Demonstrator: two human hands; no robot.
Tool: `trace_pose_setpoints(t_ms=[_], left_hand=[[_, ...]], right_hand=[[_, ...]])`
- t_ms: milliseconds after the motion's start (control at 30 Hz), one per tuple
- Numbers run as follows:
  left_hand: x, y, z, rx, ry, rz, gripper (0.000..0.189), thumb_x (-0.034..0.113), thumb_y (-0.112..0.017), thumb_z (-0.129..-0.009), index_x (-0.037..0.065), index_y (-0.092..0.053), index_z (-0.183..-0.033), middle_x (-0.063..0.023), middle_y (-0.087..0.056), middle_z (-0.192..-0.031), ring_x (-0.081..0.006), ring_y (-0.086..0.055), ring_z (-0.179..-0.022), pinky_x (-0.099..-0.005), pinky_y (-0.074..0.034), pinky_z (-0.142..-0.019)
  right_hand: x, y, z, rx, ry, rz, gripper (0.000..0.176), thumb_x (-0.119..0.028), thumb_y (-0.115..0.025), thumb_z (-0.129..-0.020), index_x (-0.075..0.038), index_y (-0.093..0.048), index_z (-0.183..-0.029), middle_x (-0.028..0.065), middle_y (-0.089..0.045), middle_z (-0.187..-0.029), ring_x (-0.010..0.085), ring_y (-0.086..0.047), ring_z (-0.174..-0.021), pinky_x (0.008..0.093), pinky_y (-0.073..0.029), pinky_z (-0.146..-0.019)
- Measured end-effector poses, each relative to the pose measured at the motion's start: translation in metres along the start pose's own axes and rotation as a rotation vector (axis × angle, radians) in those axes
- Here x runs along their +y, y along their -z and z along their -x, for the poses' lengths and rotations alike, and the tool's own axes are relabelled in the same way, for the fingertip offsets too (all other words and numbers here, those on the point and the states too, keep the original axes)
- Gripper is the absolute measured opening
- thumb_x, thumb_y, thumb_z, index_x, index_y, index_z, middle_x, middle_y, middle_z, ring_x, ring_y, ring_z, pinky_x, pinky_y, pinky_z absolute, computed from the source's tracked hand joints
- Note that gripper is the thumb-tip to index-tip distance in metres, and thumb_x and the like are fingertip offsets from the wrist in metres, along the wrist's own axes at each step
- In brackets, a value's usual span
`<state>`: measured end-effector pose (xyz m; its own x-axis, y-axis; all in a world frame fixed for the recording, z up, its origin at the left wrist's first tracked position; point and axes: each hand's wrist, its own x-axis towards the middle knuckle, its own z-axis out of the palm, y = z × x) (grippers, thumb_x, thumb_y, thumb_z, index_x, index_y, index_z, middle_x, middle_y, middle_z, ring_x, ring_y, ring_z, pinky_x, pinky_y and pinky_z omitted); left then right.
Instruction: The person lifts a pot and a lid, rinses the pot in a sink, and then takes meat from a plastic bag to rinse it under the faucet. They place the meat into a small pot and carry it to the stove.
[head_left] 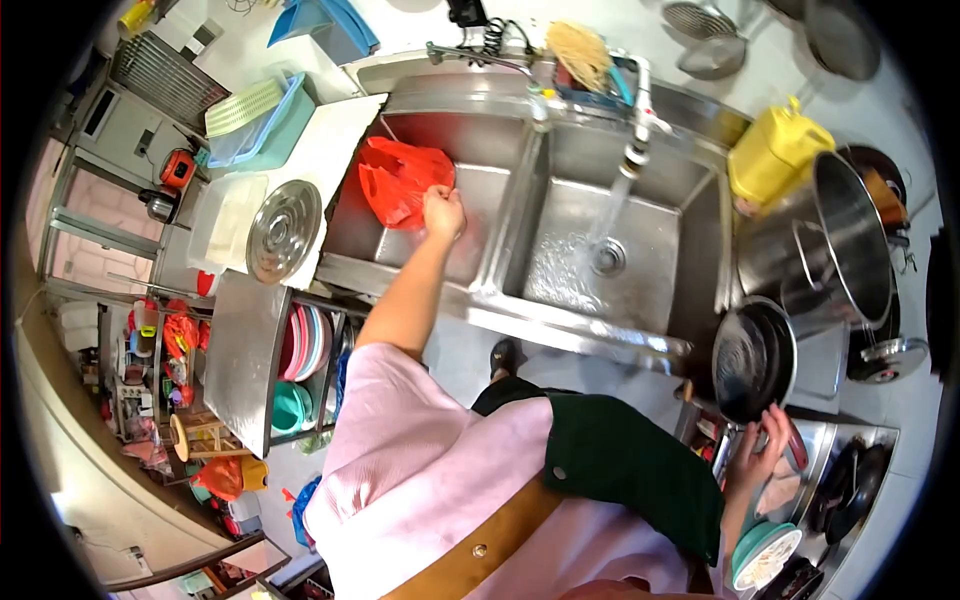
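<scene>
My left hand (pixel 443 212) is closed on the edge of a red plastic bag (pixel 400 180) in the left basin of the steel sink (pixel 490 190). To the right, my right hand (pixel 762 446) has its fingers apart, beside the handle of a dark frying pan (pixel 752 362); whether it touches the pan is unclear. Water runs from the white tap (pixel 642 110) into the right basin (pixel 640 260), over the round drain.
A large steel pot (pixel 815 245) and a yellow jug (pixel 782 152) stand right of the sink. Left of it are a glass lid (pixel 284 232) and a blue basin (pixel 270 135). A bowl (pixel 766 556) sits at lower right.
</scene>
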<state>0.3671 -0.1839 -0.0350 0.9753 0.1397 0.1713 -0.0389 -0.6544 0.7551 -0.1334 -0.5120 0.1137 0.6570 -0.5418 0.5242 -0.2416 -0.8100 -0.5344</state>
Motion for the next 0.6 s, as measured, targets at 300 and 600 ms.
trace_pose_setpoints(t_ms=[300,600], left_hand=[[-0.136,0.058,-0.151,-1.203,-0.277,-1.225,0.031,0.021,-0.045,-0.077,0.007,-0.058,-0.102,-0.0125,-0.054,-0.108,-0.0253,-0.048,-0.106,-0.0445,-0.022,-0.097],[-0.140,-0.002,-0.202,-0.446,0.181,-0.433,0.028,0.020,-0.046,-0.075,0.002,-0.059,-0.093,-0.0210,-0.055,-0.099,-0.0294,-0.053,-0.097,-0.0379,-0.042,-0.083]], right_hand=[[-0.112,-0.196,-0.016,-0.500,0.070,-0.205,0.026,0.008,-0.061,-0.060,-0.003,-0.057,-0.083,0.0126,-0.056,-0.088,0.0277,-0.054,-0.080,0.0323,-0.043,-0.071],[-0.094,-0.264,0.029,-0.604,-0.184,-0.137,0.021,0.002,-0.061,-0.066,-0.004,-0.057,-0.085,0.0115,-0.055,-0.091,0.0234,-0.055,-0.083,0.0281,-0.046,-0.062]])
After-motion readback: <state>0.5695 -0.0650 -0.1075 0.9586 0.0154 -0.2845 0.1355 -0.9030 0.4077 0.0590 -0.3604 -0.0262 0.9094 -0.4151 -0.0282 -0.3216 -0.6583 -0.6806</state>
